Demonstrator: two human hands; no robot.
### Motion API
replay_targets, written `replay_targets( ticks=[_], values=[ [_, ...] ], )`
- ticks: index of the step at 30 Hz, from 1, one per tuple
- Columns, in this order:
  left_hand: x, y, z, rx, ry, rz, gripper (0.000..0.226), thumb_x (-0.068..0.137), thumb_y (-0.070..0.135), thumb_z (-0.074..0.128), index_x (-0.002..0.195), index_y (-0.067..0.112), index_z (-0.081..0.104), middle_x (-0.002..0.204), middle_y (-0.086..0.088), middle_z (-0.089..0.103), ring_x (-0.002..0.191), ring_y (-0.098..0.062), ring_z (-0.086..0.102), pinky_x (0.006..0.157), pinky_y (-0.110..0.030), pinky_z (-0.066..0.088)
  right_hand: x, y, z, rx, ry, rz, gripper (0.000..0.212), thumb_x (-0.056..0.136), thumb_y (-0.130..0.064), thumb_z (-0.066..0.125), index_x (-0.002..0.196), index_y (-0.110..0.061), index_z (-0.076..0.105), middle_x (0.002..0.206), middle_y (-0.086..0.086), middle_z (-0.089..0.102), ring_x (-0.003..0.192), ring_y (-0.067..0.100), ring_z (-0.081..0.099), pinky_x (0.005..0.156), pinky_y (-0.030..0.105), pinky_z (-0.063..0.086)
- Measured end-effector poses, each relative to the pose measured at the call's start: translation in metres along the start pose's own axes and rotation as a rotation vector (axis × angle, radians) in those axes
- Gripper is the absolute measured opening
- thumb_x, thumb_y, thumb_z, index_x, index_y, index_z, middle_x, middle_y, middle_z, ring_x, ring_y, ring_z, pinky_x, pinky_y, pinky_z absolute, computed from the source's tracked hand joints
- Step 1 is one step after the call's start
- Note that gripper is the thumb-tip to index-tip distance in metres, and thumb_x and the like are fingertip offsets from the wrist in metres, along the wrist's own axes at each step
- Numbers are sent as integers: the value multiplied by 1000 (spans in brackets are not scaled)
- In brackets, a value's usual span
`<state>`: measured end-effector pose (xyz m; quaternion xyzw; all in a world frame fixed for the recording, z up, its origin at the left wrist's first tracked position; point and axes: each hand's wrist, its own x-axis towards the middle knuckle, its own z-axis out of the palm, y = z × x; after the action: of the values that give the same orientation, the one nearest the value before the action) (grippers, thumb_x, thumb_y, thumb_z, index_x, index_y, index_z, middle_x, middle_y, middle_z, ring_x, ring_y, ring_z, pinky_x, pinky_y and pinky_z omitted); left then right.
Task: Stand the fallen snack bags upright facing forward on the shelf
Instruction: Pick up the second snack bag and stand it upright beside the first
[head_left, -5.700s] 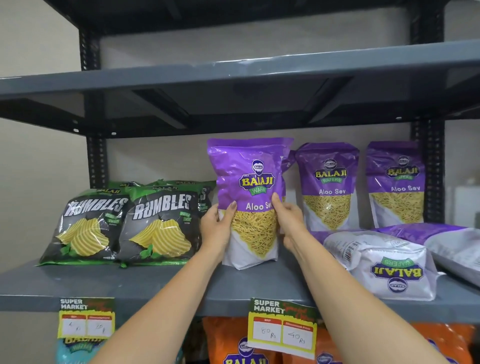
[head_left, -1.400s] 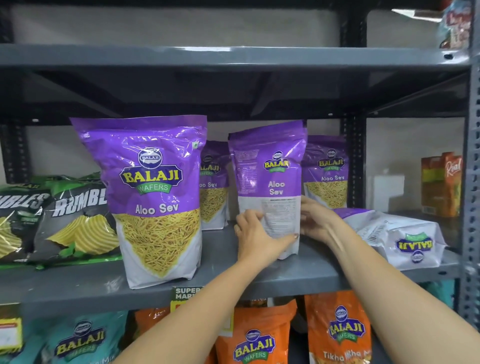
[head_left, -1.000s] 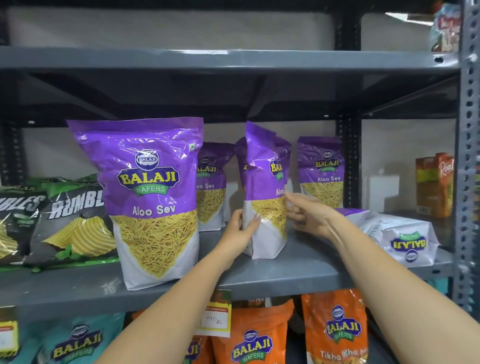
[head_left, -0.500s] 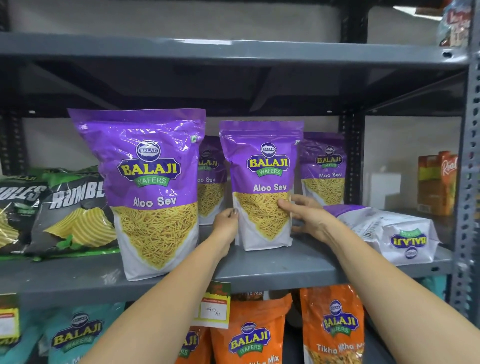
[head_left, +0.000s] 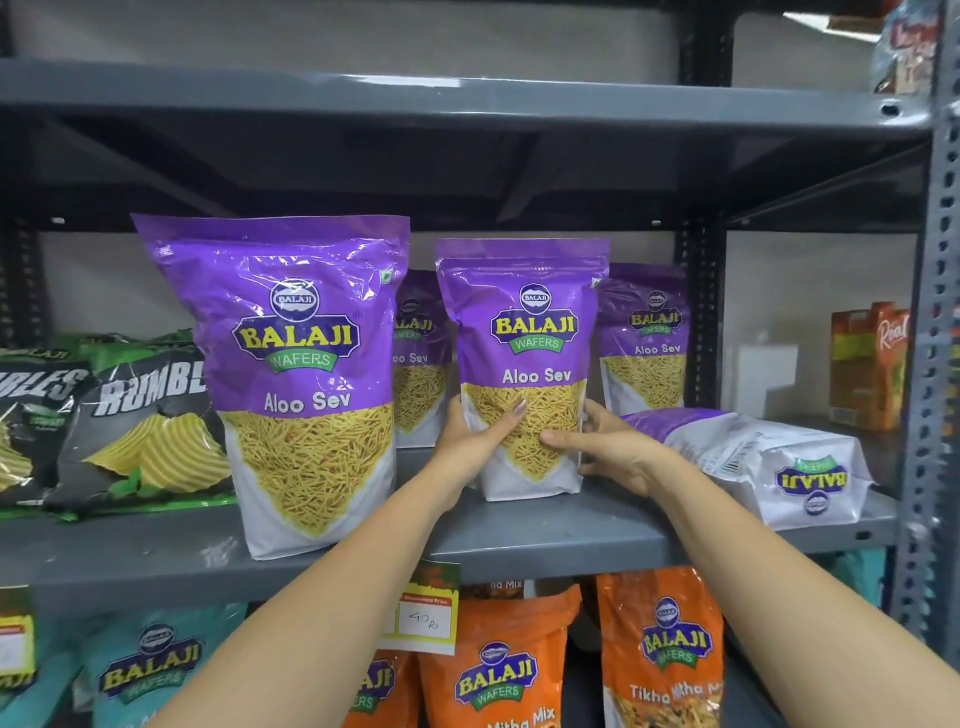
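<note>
A purple Aloo Sev bag (head_left: 524, 332) stands upright on the grey shelf (head_left: 545, 535), front label towards me. My left hand (head_left: 475, 441) grips its lower left side and my right hand (head_left: 602, 447) its lower right, thumbs across the front. A larger-looking purple Aloo Sev bag (head_left: 296, 364) stands upright near the shelf's front, to the left. Two more purple bags (head_left: 421, 353) (head_left: 644, 332) stand at the back. One fallen purple-and-white bag (head_left: 769, 462) lies flat on the right end, its logo upside down.
Black-and-green Rumbles chip bags (head_left: 130, 426) lean at the left. An orange juice carton (head_left: 867, 364) stands behind the right upright post (head_left: 935, 332). Orange and teal Balaji bags (head_left: 498, 670) fill the lower shelf, with price tags (head_left: 423, 613) on the shelf edge.
The bag in my hands has turned from back-facing, through edge-on, to front-facing. It now stands on the shelf and both hands have shifted round to its front lower part.
</note>
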<state>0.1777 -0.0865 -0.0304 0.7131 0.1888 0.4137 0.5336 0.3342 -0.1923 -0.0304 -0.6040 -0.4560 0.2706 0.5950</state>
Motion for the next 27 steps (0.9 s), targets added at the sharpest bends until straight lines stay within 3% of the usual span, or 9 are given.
replay_targets(
  ticks=[6, 9, 12, 17, 23, 25, 27],
  values=[
    [-16, 2, -8, 54, -4, 66, 75, 74, 54, 72, 135, 25, 40, 130, 12, 54, 107, -1, 53, 78, -7, 42, -16, 3, 7, -68, 52, -29, 89, 37, -55, 92, 117, -38, 56, 118, -7, 73, 111, 18, 67, 90, 45, 52],
    [-29, 1, -10, 94, 50, 104, 80, 70, 61, 70, 135, 25, 43, 130, 9, 58, 121, -10, 54, 97, -23, 44, -28, 5, 12, -88, 65, -56, 85, 38, -59, 90, 113, -41, 57, 114, -9, 74, 109, 17, 68, 92, 46, 53],
    [-42, 1, -12, 136, 96, 114, 85, 62, 71, 68, 130, 25, 46, 129, 7, 60, 123, -14, 54, 103, -35, 43, -40, 4, 16, -97, 75, -91, 82, 37, -62, 88, 111, -41, 59, 111, -11, 75, 104, 13, 71, 76, 34, 54],
    [-50, 2, -16, 130, 107, 151, 90, 57, 77, 66, 130, 28, 47, 131, 8, 60, 125, -13, 54, 107, -40, 42, -55, -1, 21, -92, 63, -129, 66, 54, -48, 86, 113, -37, 59, 113, -9, 75, 101, 6, 71, 62, 16, 54],
    [-54, 4, -11, 155, 126, 123, 95, 62, 78, 61, 138, 26, 38, 143, 3, 51, 131, -19, 49, 108, -39, 40, -59, -2, 24, -87, 75, -113, 76, 53, -50, 85, 121, -34, 56, 121, -6, 72, 111, 13, 68, 70, 20, 55],
    [-65, 2, 0, 320, 317, 113, 98, 68, 81, 49, 143, 21, 28, 149, -5, 44, 135, -27, 44, 104, -41, 38, -63, -5, 24, -121, 82, -102, 98, 48, -53, 87, 135, -29, 47, 127, -3, 68, 119, 16, 64, 85, 29, 56],
    [-86, -1, 17, 485, 555, 208, 93, 77, 77, 40, 146, 18, 25, 150, -9, 37, 137, -30, 36, 105, -47, 33, -68, -14, 19, -172, 115, -101, 129, 42, -58, 88, 151, -25, 28, 135, 4, 61, 126, 22, 58, 104, 44, 47]
  ],
)
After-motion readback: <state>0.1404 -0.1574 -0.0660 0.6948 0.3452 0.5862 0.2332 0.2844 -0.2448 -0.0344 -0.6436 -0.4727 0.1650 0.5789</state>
